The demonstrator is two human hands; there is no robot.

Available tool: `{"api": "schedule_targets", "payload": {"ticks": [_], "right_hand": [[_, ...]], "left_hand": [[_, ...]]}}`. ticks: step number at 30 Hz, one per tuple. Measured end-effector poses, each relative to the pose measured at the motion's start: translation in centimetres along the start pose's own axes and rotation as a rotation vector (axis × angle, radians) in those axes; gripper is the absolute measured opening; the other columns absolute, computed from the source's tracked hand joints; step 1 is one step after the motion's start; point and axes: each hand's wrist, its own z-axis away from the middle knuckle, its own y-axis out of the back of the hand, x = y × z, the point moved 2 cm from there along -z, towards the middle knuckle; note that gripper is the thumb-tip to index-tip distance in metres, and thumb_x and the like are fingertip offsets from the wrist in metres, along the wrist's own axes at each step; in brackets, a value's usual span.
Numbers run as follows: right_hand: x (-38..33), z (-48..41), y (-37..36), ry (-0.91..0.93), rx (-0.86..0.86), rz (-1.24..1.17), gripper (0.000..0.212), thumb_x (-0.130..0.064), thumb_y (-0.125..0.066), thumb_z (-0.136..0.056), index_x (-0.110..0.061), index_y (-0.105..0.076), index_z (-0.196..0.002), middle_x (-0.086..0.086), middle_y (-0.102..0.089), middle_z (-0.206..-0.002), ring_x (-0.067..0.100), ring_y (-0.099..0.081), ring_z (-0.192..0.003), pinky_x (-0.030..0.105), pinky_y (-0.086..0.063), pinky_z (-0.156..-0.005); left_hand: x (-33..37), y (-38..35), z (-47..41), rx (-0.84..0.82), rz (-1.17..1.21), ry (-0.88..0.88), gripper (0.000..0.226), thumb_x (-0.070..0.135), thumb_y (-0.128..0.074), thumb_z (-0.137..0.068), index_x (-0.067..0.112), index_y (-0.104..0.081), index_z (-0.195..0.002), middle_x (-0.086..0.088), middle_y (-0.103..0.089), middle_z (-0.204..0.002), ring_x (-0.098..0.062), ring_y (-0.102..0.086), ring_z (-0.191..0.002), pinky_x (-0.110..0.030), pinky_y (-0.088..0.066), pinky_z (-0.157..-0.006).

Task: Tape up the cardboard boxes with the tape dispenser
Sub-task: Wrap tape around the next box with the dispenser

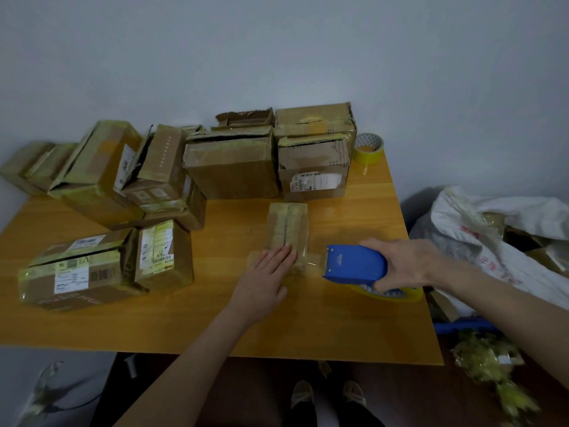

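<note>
Head view: cardboard box (288, 229) under taping at the centre of the worktop (308, 328).
We find its long axis running 12 to 6 o'clock; the left hand (264, 278) presses the 6 o'clock end with straight, flat fingers (281, 255). The tape dispenser (355, 265), gripped in the curled fingers of the right hand (406, 263), lies at 3 o'clock of the left fingers, just beside the box, tape stretched between.

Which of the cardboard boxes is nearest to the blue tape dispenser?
The small box lying alone in the middle, under the flat fingers of the left hand. The right hand holds the tape dispenser beside it; the other boxes sit farther away.
</note>
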Motion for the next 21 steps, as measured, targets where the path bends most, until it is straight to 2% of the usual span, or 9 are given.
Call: {"api": "schedule_targets", "payload": {"ticks": [2, 7, 11, 16, 21], "right_hand": [[-1.3, -0.8, -0.2, -0.004, -0.008, 0.062, 0.069, -0.06, -0.06, -0.075, -0.045, -0.03, -0.135, -0.01, -0.062, -0.093, 0.016, -0.061, -0.085, 0.03, -0.05, -0.063], [-3.8, -3.1, -0.1, -0.027, -0.067, 0.109, 0.064, -0.06, -0.059, -0.075, -0.043, -0.035, -0.131, -0.009, -0.058, -0.087, 0.018, -0.057, -0.081, 0.028, -0.043, -0.058], [-4.6, -4.3, 1.2, -0.033, -0.155, 0.095, 0.06, -0.057, -0.063, -0.07, -0.043, -0.039, -0.123, -0.009, -0.058, -0.09, 0.018, -0.057, -0.084, 0.031, -0.049, -0.066], [-5.2, -4.8, 2.6, -0.075, -0.258, 0.021, 0.053, -0.053, -0.068, -0.066, -0.041, -0.047, -0.113, -0.012, -0.056, -0.089, 0.013, -0.053, -0.078, 0.028, -0.041, -0.06], [-5.9, -4.7, 3.1, -0.121, -0.298, 0.032, 0.053, -0.055, -0.068, -0.066, -0.039, -0.044, -0.111, -0.012, -0.053, -0.09, 0.016, -0.056, -0.087, 0.03, -0.044, -0.067]], "left_hand": [[-0.1, -0.1, -0.1, 0.003, 0.002, -0.001, 0.071, 0.027, -0.04, -0.097, 0.029, 0.011, -0.146, 0.009, 0.014, -0.156, -0.005, 0.017, -0.142, -0.032, 0.006, -0.121], [0.2, 0.0, 0.0, 0.016, 0.021, -0.012, 0.072, 0.025, -0.043, -0.097, 0.03, 0.01, -0.145, 0.007, 0.013, -0.157, -0.006, 0.018, -0.141, -0.032, 0.006, -0.121], [0.0, -0.1, -0.1, 0.013, 0.017, -0.006, 0.072, 0.026, -0.042, -0.098, 0.032, 0.013, -0.143, 0.009, 0.017, -0.154, -0.004, 0.02, -0.139, -0.03, 0.009, -0.119], [0.1, -0.2, 0.0, 0.038, 0.025, -0.018, 0.071, 0.025, -0.042, -0.097, 0.028, 0.005, -0.15, 0.008, 0.016, -0.154, -0.005, 0.017, -0.14, -0.026, 0.015, -0.114], [0.4, 0.2, -0.1, 0.017, 0.013, 0.0, 0.07, 0.025, -0.041, -0.098, 0.025, 0.003, -0.152, 0.004, 0.011, -0.159, -0.011, 0.01, -0.147, -0.03, 0.01, -0.119]]}}
